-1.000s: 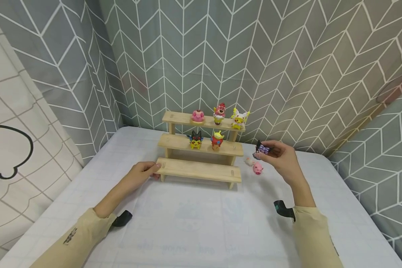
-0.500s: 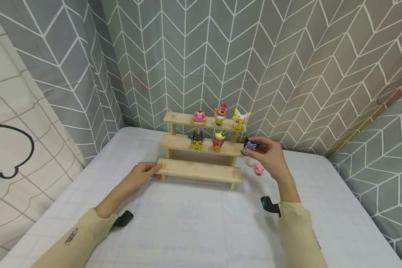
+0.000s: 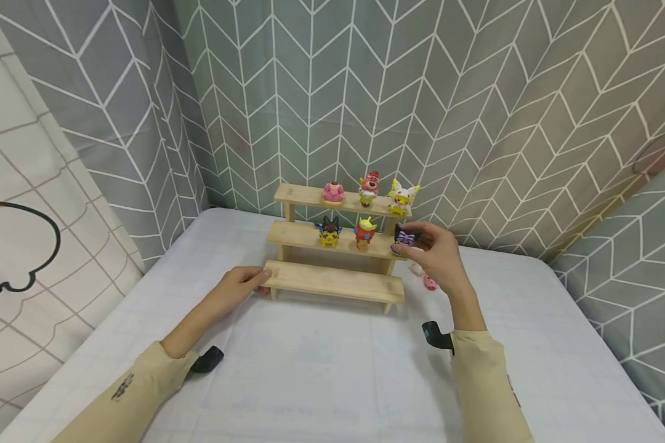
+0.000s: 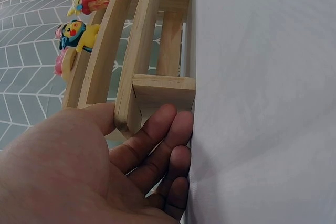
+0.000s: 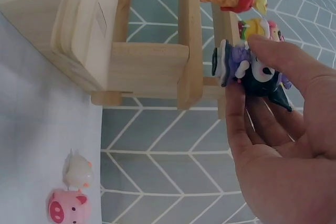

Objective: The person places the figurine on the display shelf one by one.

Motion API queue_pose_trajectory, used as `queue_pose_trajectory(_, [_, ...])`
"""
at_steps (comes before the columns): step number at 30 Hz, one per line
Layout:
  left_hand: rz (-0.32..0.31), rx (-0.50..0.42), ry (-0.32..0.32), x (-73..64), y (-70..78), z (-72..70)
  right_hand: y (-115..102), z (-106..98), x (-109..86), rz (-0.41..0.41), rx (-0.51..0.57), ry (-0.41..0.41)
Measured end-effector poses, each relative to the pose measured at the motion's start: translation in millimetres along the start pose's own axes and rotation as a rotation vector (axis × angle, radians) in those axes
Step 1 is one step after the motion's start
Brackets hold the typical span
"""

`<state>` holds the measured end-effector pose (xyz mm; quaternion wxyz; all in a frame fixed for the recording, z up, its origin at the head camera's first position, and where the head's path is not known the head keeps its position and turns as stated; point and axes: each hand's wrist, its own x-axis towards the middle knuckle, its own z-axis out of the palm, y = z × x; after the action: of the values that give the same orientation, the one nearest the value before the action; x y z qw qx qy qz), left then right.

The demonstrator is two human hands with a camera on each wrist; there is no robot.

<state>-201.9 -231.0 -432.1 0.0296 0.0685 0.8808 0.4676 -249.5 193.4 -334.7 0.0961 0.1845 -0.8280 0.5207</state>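
A three-tier wooden display stand (image 3: 332,282) stands on the table. My left hand (image 3: 234,290) grips the left end of its lowest board, thumb on top and fingers underneath, as the left wrist view shows. My right hand (image 3: 442,257) pinches a black-and-purple figurine (image 5: 260,74) with a striped bow between thumb and fingers. It is upright, close over the right end of the middle tier. Left of it on that tier are a red ice-cream-cone figurine (image 3: 364,234) and a yellow figurine with a black hood (image 3: 329,232).
On the top tier stand a pink figurine (image 3: 333,192), a red-hatted bear figurine (image 3: 369,188) and a white-and-yellow figurine (image 3: 401,197). A pink pig figurine (image 5: 68,206) and a small white figurine (image 5: 79,171) lie on the table, right of the stand. Patterned curtains hang behind.
My right hand has carried the black-and-purple figurine leftward, from above the table to the middle tier's right end. The left hand keeps its grip on the stand.
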Motion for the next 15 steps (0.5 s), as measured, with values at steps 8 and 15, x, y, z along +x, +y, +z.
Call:
queue_pose_trajectory(8, [0.013, -0.003, -0.001, 0.2, -1.3, -0.1, 5.0, 16.3, 3.4, -0.006, -0.043, 0.008])
queue_pose_trajectory(15, [0.016, -0.001, -0.002, 1.0, -2.6, -0.2, 10.8, 21.0, 4.0, -0.009, -0.001, 0.016])
